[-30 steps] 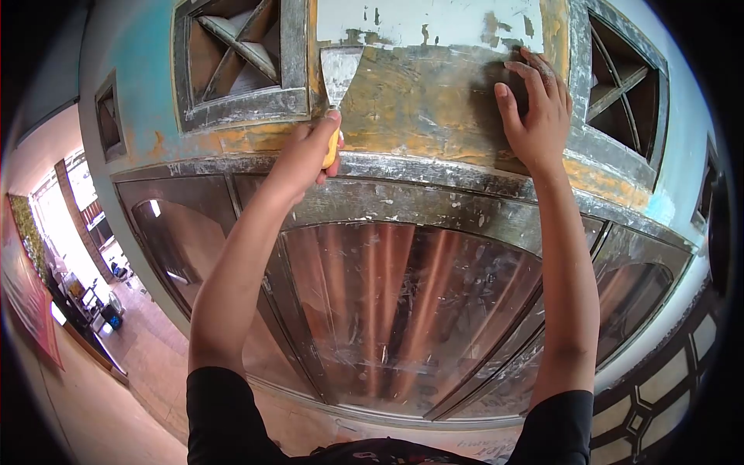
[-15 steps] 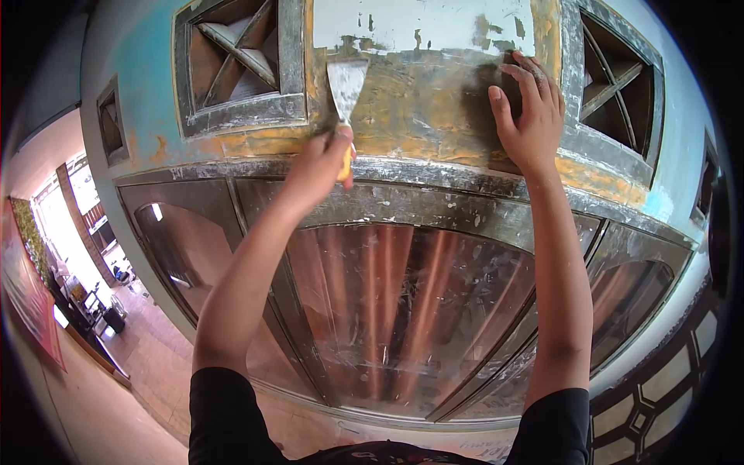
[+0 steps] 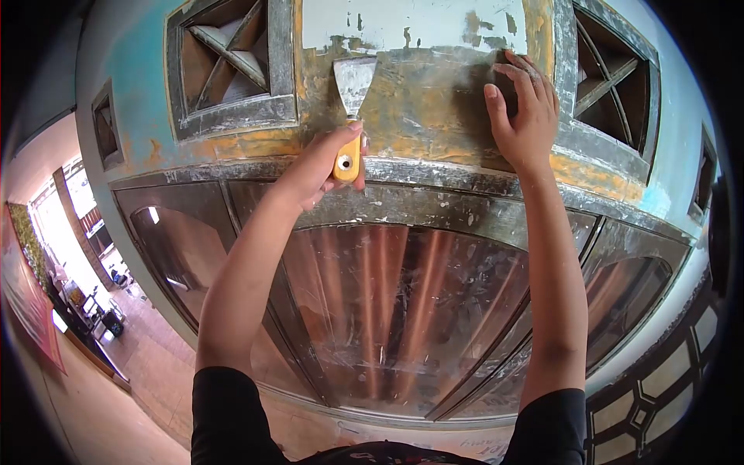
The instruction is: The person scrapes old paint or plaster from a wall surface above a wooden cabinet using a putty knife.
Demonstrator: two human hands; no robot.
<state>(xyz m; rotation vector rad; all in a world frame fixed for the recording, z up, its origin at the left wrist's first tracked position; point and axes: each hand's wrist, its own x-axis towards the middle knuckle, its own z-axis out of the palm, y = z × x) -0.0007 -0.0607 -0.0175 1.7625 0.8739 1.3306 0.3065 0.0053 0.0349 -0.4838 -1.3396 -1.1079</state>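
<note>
My left hand (image 3: pixel 322 164) grips the yellow handle of a putty knife (image 3: pixel 355 89), its broad grey-white blade pointing up. The blade's edge is at the scraped panel (image 3: pixel 422 101), just under a patch of white paint (image 3: pixel 434 23) with ragged lower edges. Bare, brown and orange-stained surface shows across the panel below that patch. My right hand (image 3: pixel 529 112) rests against the panel's right side, fingers spread and dusty at the tips, holding nothing. A shadow falls beside its thumb.
Framed vents with crossed bars, one on the left (image 3: pixel 225 58) and one on the right (image 3: pixel 616 81), flank the panel. Below are dark-framed glass panes (image 3: pixel 411 310) with reddish curtains behind. A doorway (image 3: pixel 77 225) opens at far left; a patterned grille (image 3: pixel 651 395) is at lower right.
My left hand has turned the putty knife so its handle's flat side faces me, and the blade has shifted slightly right. My right hand keeps its place on the panel.
</note>
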